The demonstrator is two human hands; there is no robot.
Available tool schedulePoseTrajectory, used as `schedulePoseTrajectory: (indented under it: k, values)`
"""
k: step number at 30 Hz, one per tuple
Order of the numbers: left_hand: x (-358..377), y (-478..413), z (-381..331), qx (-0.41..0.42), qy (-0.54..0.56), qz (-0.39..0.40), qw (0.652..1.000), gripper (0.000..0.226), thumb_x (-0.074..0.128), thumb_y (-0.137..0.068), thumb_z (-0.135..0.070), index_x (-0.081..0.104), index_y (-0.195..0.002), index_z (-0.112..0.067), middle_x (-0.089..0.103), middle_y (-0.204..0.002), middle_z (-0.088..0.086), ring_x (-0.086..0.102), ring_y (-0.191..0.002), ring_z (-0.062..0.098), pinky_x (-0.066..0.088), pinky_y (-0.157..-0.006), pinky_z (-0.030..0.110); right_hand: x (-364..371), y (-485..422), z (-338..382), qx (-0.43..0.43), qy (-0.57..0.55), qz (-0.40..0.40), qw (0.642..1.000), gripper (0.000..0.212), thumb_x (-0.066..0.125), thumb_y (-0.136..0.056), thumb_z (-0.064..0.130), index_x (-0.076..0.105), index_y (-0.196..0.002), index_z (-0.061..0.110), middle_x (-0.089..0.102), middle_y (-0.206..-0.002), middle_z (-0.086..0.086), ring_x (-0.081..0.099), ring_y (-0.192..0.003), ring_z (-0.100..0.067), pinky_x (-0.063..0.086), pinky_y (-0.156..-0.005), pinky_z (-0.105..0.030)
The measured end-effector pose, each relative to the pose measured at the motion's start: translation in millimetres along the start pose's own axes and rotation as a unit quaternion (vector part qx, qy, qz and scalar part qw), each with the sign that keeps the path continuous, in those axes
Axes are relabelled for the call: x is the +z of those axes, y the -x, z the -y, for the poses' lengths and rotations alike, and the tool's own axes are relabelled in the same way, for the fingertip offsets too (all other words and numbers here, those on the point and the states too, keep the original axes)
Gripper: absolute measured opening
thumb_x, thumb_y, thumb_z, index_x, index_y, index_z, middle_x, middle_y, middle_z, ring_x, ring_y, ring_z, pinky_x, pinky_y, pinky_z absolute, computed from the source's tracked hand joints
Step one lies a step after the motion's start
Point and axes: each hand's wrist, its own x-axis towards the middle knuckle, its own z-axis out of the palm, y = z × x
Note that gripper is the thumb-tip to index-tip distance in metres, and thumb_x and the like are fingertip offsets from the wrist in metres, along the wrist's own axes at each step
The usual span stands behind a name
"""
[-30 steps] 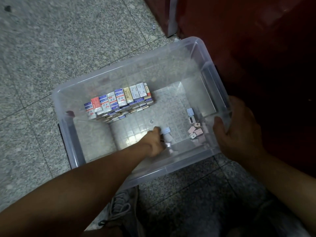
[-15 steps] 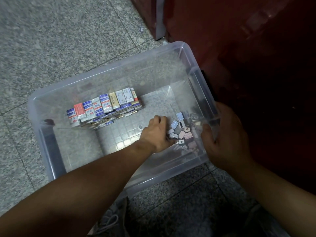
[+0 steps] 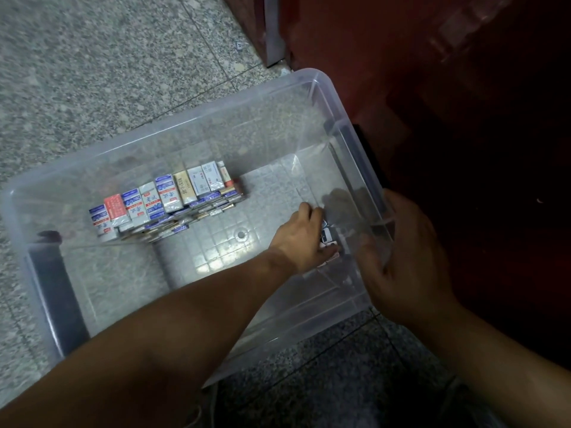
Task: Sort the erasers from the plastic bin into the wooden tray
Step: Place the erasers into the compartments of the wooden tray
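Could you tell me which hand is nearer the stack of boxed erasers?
Left. The left hand is inside the bin, right of the stack; the right hand holds the bin's right wall.

Dim, uneven indoor light in a soft wide-angle frame.
Pale glare sits on the plastic bin [image 3: 173, 143]'s gridded bottom just below centre. The granite floor [image 3: 92, 57] at 10 o'clock is brightest but smeared with blur. From 1 to 4 o'clock the dark red panel [image 3: 432, 88] sinks to near black.
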Motion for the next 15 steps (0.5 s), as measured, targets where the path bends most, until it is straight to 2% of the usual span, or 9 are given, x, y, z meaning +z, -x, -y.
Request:
schedulePoseTrajectory:
  k: [6, 10, 12, 15]
  values:
    - [0.5, -1.8, 0.5, -0.002, 0.061, 0.002, 0.998, 0.066, 0.075, -0.084, -0.046, 0.047, -0.133, -0.011, 0.052, -0.124, 0.01, 0.057, -0.107, 0.029, 0.05, -0.087, 0.04, 0.9, -0.9, -4.2, -0.011, -0.017, -0.001, 1.0, 0.067, 0.051, -0.092, 0.041, 0.043, -0.147, 0.004, 0.053, -0.139, -0.012, 0.051, -0.128, -0.028, 0.042, -0.106, -0.037]
    - [5.6, 1.0, -3.0, -0.002, 0.083, 0.02, 0.996, 0.054, 0.075, -0.083, -0.039, 0.057, -0.127, -0.014, 0.053, -0.118, 0.008, 0.058, -0.106, 0.029, 0.049, -0.085, 0.035, 2.9, 0.3, -4.5, -0.013, -0.005, -0.018, 1.0, 0.067, 0.05, -0.091, 0.041, 0.043, -0.147, 0.004, 0.052, -0.141, -0.012, 0.047, -0.13, -0.025, 0.03, -0.107, -0.021]
    - [6.7, 0.7, -2.9, -0.015, 0.1, 0.022, 0.995, 0.05, 0.074, -0.083, -0.038, 0.058, -0.125, -0.015, 0.053, -0.117, 0.006, 0.058, -0.105, 0.028, 0.051, -0.086, 0.035, 4.0, 0.3, -4.4, -0.012, -0.003, -0.022, 1.0, 0.068, 0.05, -0.09, 0.041, 0.044, -0.146, 0.003, 0.052, -0.14, -0.013, 0.047, -0.13, -0.026, 0.031, -0.107, -0.023]
    - [5.6, 3.3, -5.2, -0.023, 0.129, 0.04, 0.991, 0.054, 0.072, -0.086, -0.037, 0.052, -0.132, -0.016, 0.05, -0.124, 0.006, 0.057, -0.109, 0.025, 0.048, -0.087, 0.032, 4.1, 0.3, -4.6, -0.008, -0.011, -0.024, 1.0, 0.067, 0.05, -0.09, 0.04, 0.044, -0.146, 0.004, 0.053, -0.14, -0.013, 0.048, -0.13, -0.027, 0.034, -0.107, -0.029]
